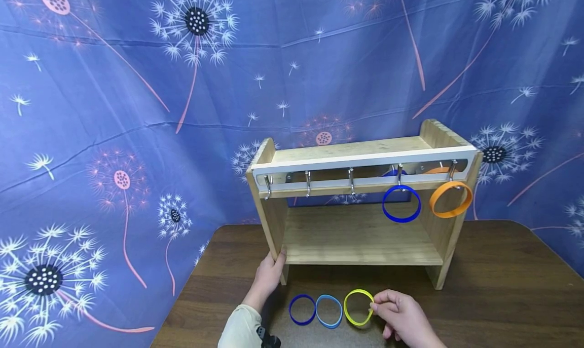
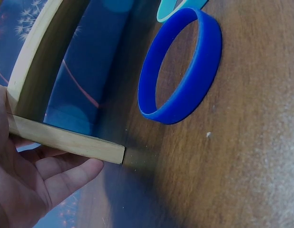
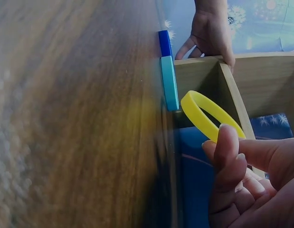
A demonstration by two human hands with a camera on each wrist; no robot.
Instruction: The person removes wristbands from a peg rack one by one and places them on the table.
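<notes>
The table (image 1: 515,267) is brown, its wood grain plain in every view, with rounded far corners and a slight sheen near the front. On it stands the rack (image 1: 360,234), upright on its side panels toward the far edge. In front of the rack two bands lie flat, side by side: the blue band (image 1: 292,316) on the left and the light blue band (image 1: 319,317) just right of it, touching or nearly so. The left wrist view also shows a small pale speck (image 2: 208,135) near the blue band.

My left arm (image 1: 243,323) reaches forward, and my left hand (image 1: 269,273) grips with thumb and fingers opposed. My right hand (image 1: 403,315), nearer me, pinches between thumb and fingertip, its other fingers bent.
</notes>
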